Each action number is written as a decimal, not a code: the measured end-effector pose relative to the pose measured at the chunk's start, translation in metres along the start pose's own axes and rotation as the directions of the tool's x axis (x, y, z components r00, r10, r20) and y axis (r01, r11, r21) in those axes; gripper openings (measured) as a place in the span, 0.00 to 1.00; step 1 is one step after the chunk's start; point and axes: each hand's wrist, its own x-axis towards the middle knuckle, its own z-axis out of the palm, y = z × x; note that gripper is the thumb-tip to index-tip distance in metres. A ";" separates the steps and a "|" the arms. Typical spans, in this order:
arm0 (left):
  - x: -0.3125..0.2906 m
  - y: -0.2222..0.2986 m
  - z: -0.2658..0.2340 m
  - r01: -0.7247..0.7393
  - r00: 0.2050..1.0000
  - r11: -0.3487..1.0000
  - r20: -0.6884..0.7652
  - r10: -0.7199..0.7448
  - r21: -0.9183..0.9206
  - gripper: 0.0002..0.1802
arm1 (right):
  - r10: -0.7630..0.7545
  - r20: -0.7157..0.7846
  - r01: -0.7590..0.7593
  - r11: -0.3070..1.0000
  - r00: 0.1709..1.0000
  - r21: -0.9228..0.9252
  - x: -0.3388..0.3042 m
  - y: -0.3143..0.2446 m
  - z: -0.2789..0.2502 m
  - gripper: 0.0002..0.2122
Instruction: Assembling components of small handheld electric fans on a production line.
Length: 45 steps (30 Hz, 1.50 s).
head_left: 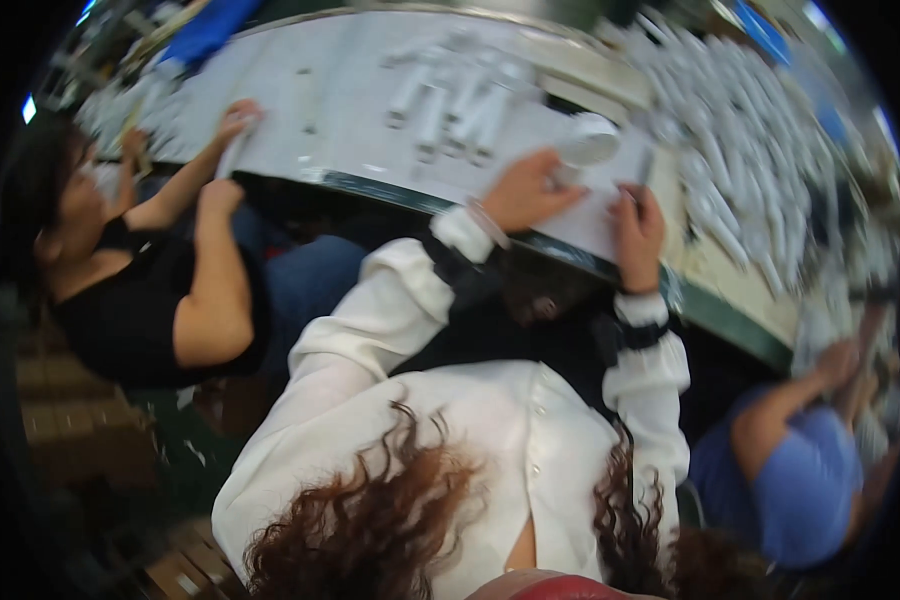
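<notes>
My left hand (528,192) is closed around a white shower head (588,140), its round face tilted up above the worktable. Just to the right, my right hand (638,238) has its thumb and fingertips pinched together near the table's front edge. Blur hides what the right fingers hold, if anything. A thin dark edge shows just above them. Farther back on the white tabletop (340,110) lies a group of white shower heads with handles (450,105), side by side.
A big pile of white shower handsets (740,140) covers the table's right part. On the left a co-worker in black (150,290) handles a white piece; another person in blue (795,470) works at lower right. Cardboard boxes (185,570) stand at lower left.
</notes>
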 end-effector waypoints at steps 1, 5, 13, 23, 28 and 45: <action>-0.006 0.020 -0.001 0.058 0.998 0.988 0.006 -0.058 -0.144 0.19 | 0.036 -0.020 -0.035 0.999 0.999 0.037 -0.004 -0.003 -0.003 0.08; -0.021 0.033 -0.049 0.253 0.913 0.915 -0.235 -0.333 -0.315 0.19 | 0.067 0.021 -0.069 0.987 0.998 0.148 -0.008 -0.006 0.000 0.08; 0.000 -0.056 -0.259 0.568 0.628 0.785 -0.746 -0.221 0.246 0.17 | 0.008 0.069 -0.014 0.997 0.998 0.075 -0.004 -0.008 0.004 0.08; 0.013 -0.105 -0.319 0.807 0.578 0.367 -0.745 -0.332 0.462 0.15 | 0.039 0.044 -0.044 0.992 0.998 0.119 -0.003 -0.004 0.008 0.09; 0.013 -0.097 -0.303 0.825 0.564 0.129 -0.785 -0.256 0.550 0.20 | 0.022 0.054 -0.029 0.989 0.998 0.145 -0.004 -0.009 0.009 0.09; 0.016 0.015 -0.114 0.234 0.958 0.972 -0.164 -0.233 -0.015 0.18 | 0.022 0.067 -0.028 0.994 0.998 0.104 -0.002 -0.015 0.008 0.08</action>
